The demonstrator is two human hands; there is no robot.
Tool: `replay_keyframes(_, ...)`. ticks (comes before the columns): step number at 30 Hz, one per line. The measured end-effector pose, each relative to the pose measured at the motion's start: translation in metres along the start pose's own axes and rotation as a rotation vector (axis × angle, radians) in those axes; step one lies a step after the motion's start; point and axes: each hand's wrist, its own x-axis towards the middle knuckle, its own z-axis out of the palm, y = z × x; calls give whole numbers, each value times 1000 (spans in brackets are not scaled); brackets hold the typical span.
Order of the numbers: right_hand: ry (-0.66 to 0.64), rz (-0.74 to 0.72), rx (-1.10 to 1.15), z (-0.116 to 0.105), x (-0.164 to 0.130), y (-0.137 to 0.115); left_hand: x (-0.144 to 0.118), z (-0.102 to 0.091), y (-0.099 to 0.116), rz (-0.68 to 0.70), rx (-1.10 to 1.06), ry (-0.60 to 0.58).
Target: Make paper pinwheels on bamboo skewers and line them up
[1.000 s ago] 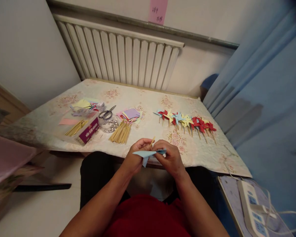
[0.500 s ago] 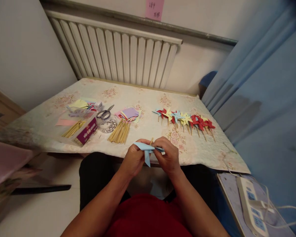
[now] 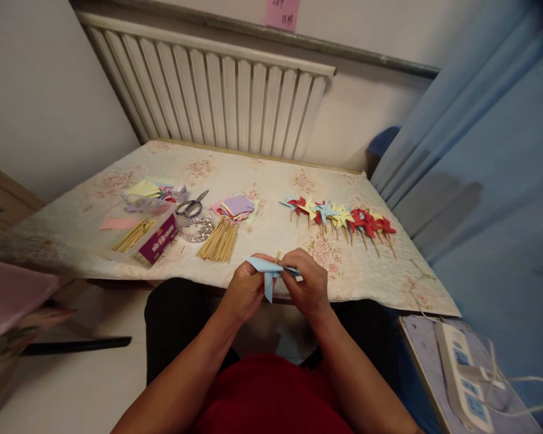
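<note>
Showing handwritten marks on the pink note (image 3: 283, 12) stuck to the wall above the radiator (image 3: 217, 102), too small and cut off for reading. Showing white print on the purple box (image 3: 159, 239) lying on the table (image 3: 271, 181), blurred and not readable. Showing no other legible text, number or brand.

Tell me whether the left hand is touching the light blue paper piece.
Touching. The head view shows the left hand pinching the light blue paper piece at its left end, fingers against the paper with no gap; the right hand grips its other end.
</note>
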Motion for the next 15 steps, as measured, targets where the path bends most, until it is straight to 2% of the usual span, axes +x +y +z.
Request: replay_keyframes(15,0,25,21,0,0,0,0,-1,-1,0,-3,-8)
